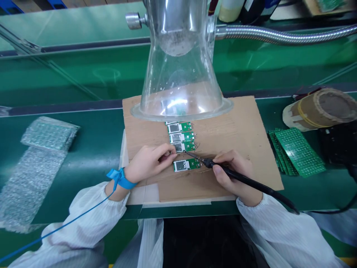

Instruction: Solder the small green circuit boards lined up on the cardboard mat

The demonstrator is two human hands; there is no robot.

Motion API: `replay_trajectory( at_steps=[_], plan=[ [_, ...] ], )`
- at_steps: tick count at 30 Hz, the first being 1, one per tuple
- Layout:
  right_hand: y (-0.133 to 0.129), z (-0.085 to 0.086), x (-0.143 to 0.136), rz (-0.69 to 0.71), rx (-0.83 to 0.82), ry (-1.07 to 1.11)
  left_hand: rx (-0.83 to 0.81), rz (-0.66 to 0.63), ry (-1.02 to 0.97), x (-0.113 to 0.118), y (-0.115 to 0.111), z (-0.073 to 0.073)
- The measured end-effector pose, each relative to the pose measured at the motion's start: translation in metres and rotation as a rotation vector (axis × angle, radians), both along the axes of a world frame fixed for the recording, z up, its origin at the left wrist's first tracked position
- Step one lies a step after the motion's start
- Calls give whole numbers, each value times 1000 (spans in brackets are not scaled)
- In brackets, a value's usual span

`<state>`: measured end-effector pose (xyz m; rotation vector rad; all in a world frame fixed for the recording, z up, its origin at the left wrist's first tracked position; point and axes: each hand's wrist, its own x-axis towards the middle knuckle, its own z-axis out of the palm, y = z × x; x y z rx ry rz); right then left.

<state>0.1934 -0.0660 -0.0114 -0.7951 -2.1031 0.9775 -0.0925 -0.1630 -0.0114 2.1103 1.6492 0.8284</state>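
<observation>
My right hand grips a black soldering iron like a pen, its tip pointing left to a small green circuit board in a column of boards. My left hand, wearing a blue wrist strap with a cord, is pinched at that board's left end. A thin wire seems to run from its fingertips toward the iron's tip. Nearest me lies a separate circuit board, partly under the iron. Other boards lie farther up, some seen through the clear hood.
A clear fume hood on a metal hose hangs over the cardboard sheet. At right are stacked green panels and a taped cardboard tube. Bubble-wrapped boards lie at left.
</observation>
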Motion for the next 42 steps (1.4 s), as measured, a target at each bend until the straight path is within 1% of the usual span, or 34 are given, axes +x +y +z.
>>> replay_trajectory(
  at_steps=[3,7,9,12,14,16,19,22,24,26,28,30,32,34,36,39,42],
  plan=[
    [-1,-1,1,11,14,26,-22,-2,-12,0,-1,0],
    [-1,-12,8,-35,-90,160,5,-15,-35,-3,-1,5],
    [0,-19,11,-67,-133,210,19,22,-32,-6,-1,7],
    [0,-28,13,-65,-164,223,-11,67,-22,-11,-2,8],
    [0,-29,13,-66,-172,225,-31,22,1,-14,-3,8],
    [1,-23,14,-88,-170,237,-25,-62,27,-15,-5,8],
    [6,-3,14,-129,-163,264,-27,-155,-31,-16,-5,11],
    [19,21,10,-132,-186,229,-34,-126,-104,-22,7,19],
    [28,28,3,-123,-216,198,15,-114,-82,-28,20,23],
    [35,24,-6,-107,-210,231,85,-139,-58,-33,34,21],
    [38,10,-11,-78,-173,286,142,-153,-76,-36,44,16],
    [39,-4,-12,-37,-152,289,145,-169,-102,-37,48,9],
    [39,-14,-9,-3,-160,238,106,-191,-108,-37,48,5],
    [38,-17,-6,34,-166,184,59,-207,-105,-36,46,4],
    [38,-16,-3,65,-155,143,29,-215,-110,-36,45,4],
    [38,-13,-3,84,-91,107,10,-242,-115,-35,46,4],
    [37,-11,-6,84,-27,80,-4,-236,-97,-34,46,5]
  ],
)
